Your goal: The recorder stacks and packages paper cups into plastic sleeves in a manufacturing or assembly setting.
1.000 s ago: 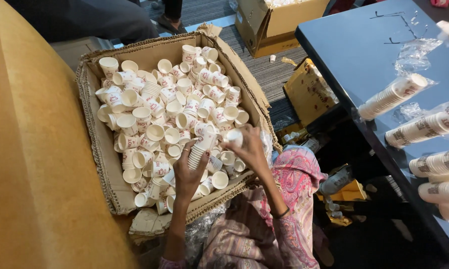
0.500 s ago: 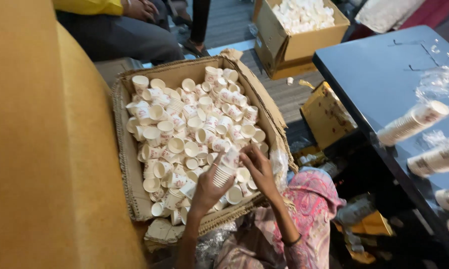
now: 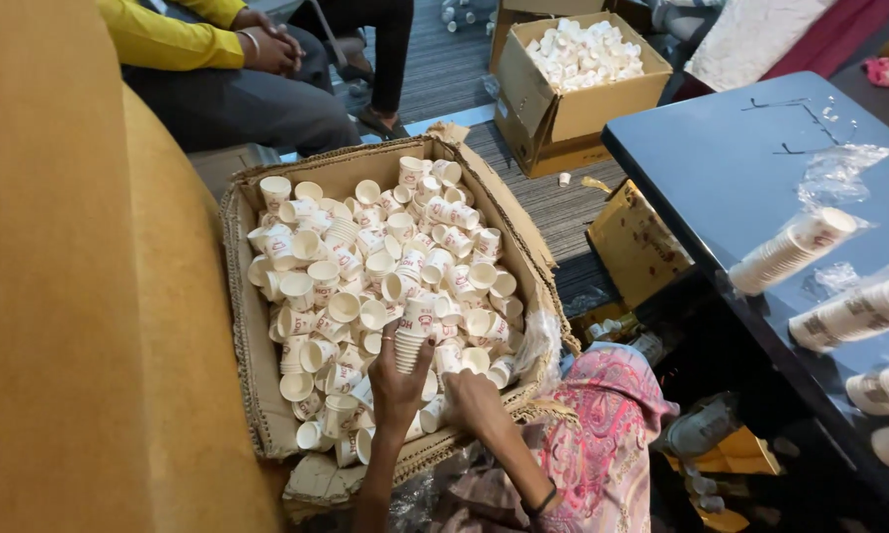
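A big yellow-brown sofa (image 3: 79,296) fills the left side, and a dark bench (image 3: 750,178) stands at the right; on it lie several finished stacks of cups (image 3: 792,249) wrapped in clear plastic. Between them sits a large open cardboard box (image 3: 252,395), which is almost full of loose small paper cups (image 3: 365,266). Judging from this, a few sleeves are ready, but most of the cups in the box are not yet stacked; a second box (image 3: 573,94) of cups waits further back. The left hand (image 3: 397,380) is closed around a short stack of nested cups (image 3: 410,345), held upright just above the loose ones near the front edge of the box. The right hand (image 3: 472,395) rests among the loose cups beside it, fingers curled downward; whether it grips a cup, I cannot tell.
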